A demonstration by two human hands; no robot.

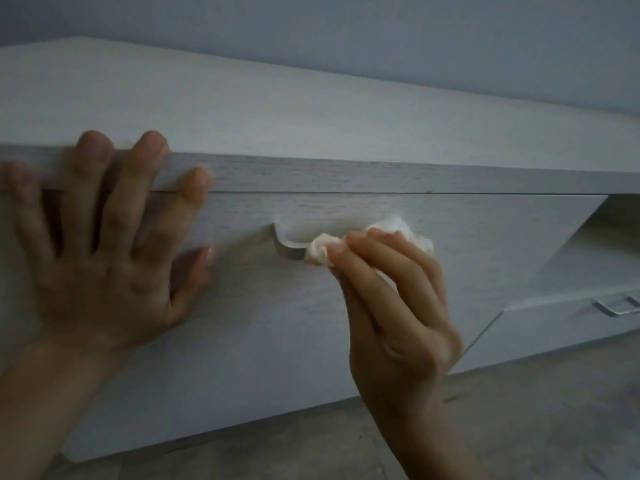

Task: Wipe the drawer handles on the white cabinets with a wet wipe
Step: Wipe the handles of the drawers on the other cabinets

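Observation:
A low white cabinet (311, 126) fills the view. On its drawer front (277, 317) sits a curved metal handle (289, 249); only its left end shows. My right hand (391, 299) pinches a crumpled white wet wipe (320, 251) around the handle's middle and right part, hiding that part. My left hand (104, 244) lies flat with fingers spread against the drawer front and the cabinet's top edge, left of the handle.
A second drawer with a squared metal handle (618, 308) sits lower at the far right, past an open recess (609, 230) in the cabinet. Grey floor (519, 410) runs along the cabinet's base. A plain wall (346, 29) stands behind.

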